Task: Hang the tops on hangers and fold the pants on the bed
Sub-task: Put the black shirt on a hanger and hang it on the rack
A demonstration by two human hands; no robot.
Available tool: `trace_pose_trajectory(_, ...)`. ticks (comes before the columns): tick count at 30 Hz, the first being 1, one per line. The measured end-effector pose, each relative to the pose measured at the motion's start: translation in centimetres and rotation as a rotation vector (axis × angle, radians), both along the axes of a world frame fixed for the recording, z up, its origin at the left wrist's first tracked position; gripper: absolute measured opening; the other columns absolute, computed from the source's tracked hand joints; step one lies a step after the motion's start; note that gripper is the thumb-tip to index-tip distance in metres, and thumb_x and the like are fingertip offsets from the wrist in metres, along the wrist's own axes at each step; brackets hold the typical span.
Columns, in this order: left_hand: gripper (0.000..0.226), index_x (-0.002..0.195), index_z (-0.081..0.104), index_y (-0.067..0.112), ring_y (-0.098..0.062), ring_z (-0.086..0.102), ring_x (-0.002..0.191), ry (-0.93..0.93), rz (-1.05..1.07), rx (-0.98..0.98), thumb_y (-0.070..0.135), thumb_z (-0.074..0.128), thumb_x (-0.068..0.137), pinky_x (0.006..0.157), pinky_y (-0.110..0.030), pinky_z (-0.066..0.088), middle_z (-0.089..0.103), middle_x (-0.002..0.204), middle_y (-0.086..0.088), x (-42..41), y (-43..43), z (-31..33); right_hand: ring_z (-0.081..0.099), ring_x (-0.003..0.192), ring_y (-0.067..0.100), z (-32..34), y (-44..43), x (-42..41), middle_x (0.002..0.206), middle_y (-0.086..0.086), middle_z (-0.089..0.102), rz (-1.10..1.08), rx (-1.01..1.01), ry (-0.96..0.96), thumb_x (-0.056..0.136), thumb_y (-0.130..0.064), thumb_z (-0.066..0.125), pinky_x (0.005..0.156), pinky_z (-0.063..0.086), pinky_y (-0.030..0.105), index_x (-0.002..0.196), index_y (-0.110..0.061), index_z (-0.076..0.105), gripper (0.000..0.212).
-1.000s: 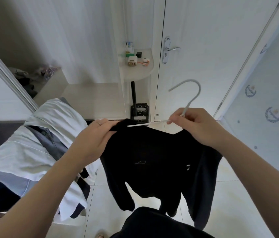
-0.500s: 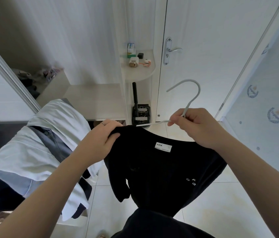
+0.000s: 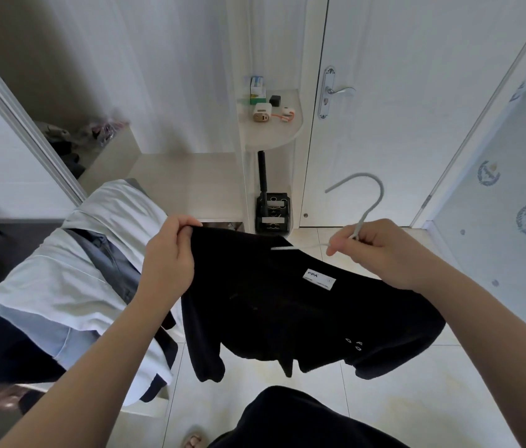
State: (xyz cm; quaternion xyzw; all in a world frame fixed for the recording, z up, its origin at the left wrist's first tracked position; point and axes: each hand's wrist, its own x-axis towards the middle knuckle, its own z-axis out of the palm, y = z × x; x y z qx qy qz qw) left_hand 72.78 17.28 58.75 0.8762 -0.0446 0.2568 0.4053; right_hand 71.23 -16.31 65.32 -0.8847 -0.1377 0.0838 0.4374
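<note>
A black top with a white neck label hangs in front of me over the tiled floor. My left hand pinches its left shoulder edge and holds it up. My right hand grips the neck of a pale grey hanger, whose hook points up and left. One hanger arm runs left from my fingers and its tip lies on the top's collar. The rest of the hanger is hidden by my hand and the cloth. White and grey clothes lie piled on the bed corner at the left.
A white door with a lever handle stands straight ahead. A small corner shelf holds boxes and chargers, with a black stand on the floor below. A patterned wall closes the right side. A wardrobe opening lies at the far left.
My left hand has lifted the top's shoulder higher and further left, spreading the collar. The neck label has come into view. The hanger stays in my right hand.
</note>
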Motion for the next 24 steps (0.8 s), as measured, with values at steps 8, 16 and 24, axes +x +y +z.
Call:
trace_pose_trajectory(8,0.029,0.095,0.064,0.036,0.000,0.060,0.090,0.192,-0.056,-0.031,0.021,0.042,0.106,0.079,-0.016,0.041,0.066,0.088,0.018,0.7,-0.1,1.6,0.033,0.041,0.005,0.0,1.0,-0.8,0.048,-0.016,0.035,-0.068,0.262,-0.019,0.098,-0.027,0.060,0.044,0.028,0.009,0.081,-0.024,0.076,0.024)
trace_pose_trajectory(16,0.020,0.111,0.070,0.011,-0.006,0.058,0.094,0.081,-0.441,0.375,0.017,0.055,0.101,0.089,-0.020,0.043,0.064,0.095,0.012,-0.7,-2.4,3.1,0.040,0.044,0.002,0.4,2.6,-0.3,0.048,-0.022,0.046,-0.034,0.232,-0.074,0.099,-0.013,0.058,0.050,0.035,0.003,0.081,-0.016,0.076,0.026)
trace_pose_trajectory(24,0.018,0.113,0.064,0.004,-0.024,0.060,0.096,0.069,-0.417,0.517,0.008,0.049,0.103,0.083,-0.027,0.040,0.065,0.101,-0.002,-0.6,-2.6,3.1,0.044,0.048,0.002,-0.4,2.3,1.5,0.055,-0.017,0.053,-0.003,0.199,-0.061,0.095,-0.029,0.065,0.055,0.041,0.012,0.086,-0.022,0.075,0.015)
